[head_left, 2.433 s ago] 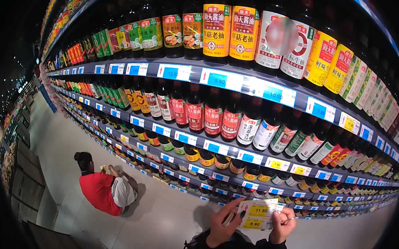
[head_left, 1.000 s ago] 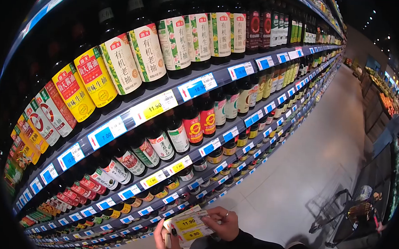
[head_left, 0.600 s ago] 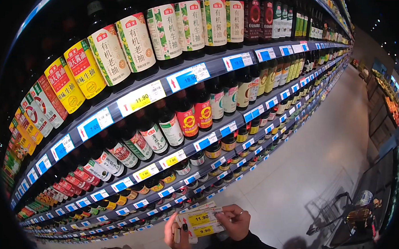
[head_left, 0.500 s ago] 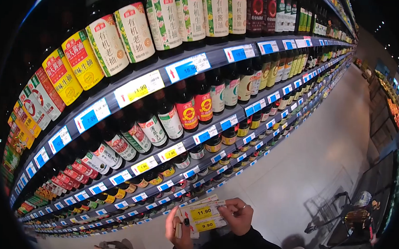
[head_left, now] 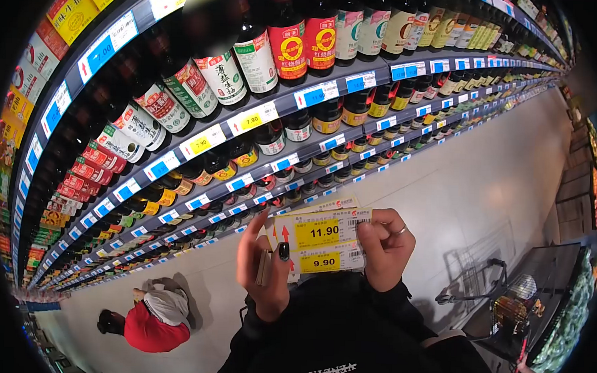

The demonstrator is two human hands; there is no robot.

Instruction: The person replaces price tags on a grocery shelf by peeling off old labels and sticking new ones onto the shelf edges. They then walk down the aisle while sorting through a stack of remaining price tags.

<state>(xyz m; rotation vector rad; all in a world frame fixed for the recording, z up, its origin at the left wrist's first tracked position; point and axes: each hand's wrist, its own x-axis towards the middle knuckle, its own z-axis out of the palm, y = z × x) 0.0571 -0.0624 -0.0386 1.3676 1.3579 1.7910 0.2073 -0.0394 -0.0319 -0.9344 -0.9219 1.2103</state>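
Since half a second ago, the view has tipped downward: the price cards (head_left: 324,243) show higher and larger, and a crouching person in red (head_left: 156,327) is now in view near the shelf (head_left: 286,106). Held in front of the shelf's lower tiers, the cards overlap, white with yellow panels: black 11.90 on the upper, 9.90 on the lower, red arrows at one side, barcodes opposite. The left hand's (head_left: 272,293) grip is closed around the arrow end, thumb across the face, a pale stack (head_left: 264,268) tucked in too; the right hand's (head_left: 385,250) grip pinches the barcode end.
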